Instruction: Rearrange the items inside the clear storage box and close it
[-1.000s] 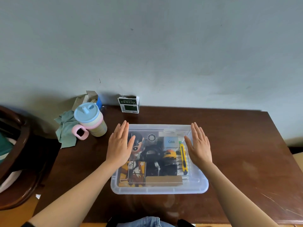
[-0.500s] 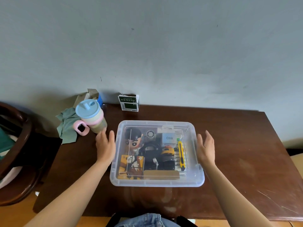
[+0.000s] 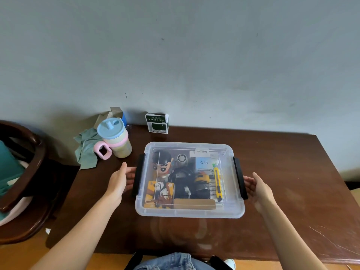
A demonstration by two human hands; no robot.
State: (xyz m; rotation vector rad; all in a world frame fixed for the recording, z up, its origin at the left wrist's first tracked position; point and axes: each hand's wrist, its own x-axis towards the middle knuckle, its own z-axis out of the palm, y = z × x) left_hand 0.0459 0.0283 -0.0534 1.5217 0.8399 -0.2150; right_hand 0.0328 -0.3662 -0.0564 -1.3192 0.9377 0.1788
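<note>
Clear box (image 3: 190, 213) lidded (hands (image 3: 118, 181) flanking, fingers extended).

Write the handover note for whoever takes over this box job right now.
Left hand: open, beside the left black latch, fingers reaching toward it.
Right hand: open, beside the right black latch, fingers close to it; contact cannot be told.
The clear box sits on the brown table with its lid on top; toy figure, yellow cutter and the other items are packed inside.
Done: items arranged, lid laid on.
Left: both latches appear swung out from the sides, so they probably need snapping over the lid.
</note>
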